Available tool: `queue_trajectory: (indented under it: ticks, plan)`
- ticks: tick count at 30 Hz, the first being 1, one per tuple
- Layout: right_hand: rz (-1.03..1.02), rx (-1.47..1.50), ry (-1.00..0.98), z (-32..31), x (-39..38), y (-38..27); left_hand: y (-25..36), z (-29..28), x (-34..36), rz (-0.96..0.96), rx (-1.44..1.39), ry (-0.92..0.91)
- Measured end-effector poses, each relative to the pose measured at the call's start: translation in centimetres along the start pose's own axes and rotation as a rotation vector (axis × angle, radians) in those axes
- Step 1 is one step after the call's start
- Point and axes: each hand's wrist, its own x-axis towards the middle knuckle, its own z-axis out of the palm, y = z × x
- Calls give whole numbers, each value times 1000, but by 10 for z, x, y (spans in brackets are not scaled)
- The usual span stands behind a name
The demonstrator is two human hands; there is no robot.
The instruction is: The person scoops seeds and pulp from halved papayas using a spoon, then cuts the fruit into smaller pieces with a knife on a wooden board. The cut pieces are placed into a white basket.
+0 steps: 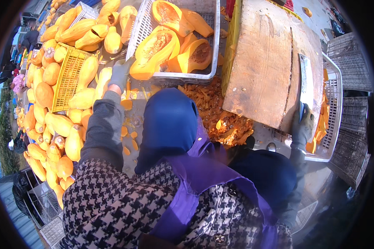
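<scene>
My left hand [119, 74], in a grey glove, is at the near left corner of a white plastic crate [214, 62], its fingers closed at the rim and partly hidden. Halved orange squashes [156, 47] lie in that crate, cut faces and seed hollows showing; one half overhangs the near rim beside my hand. On the right, my gloved right hand [302, 123] grips the handle of a large knife [306, 81]. Its broad, pale blade points away from me, lying along the right part of a worn wooden board [259, 62].
Whole peeled squashes [62, 122] are heaped on the left around a yellow crate [68, 76]. Peel scraps [224, 128] cover the ground before my knees. Right of the board stands a white crate [334, 112] with orange pieces; grey crates [351, 120] are stacked beyond it.
</scene>
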Motion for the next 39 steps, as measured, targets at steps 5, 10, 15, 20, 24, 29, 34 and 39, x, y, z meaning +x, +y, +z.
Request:
queue_trajectory:
  ticks: [5,10,15,20,24,29,34,39]
  plan:
    - [-6,-88,15,2,1,-5,11,4,2,-96,157,-122]
    - [-28,-75,12,3,4,1,15,7,60,-151,287,-595]
    - [-22,-131,364,-5,-31,60,-15,7,92,-336,3,-501]
    - [738,335,330,13,-191,137,-7,-6,84,-132,209,-479]
    - [1000,197,-33,67,-294,164,46,12,34,-24,248,-423]
    - [783,87,-337,137,-272,158,140,88,-47,-83,30,-455]
    - [748,-28,-492,183,-230,174,171,179,-128,136,28,-657]
    - [791,150,-449,222,-268,207,138,220,-181,164,111,-510]
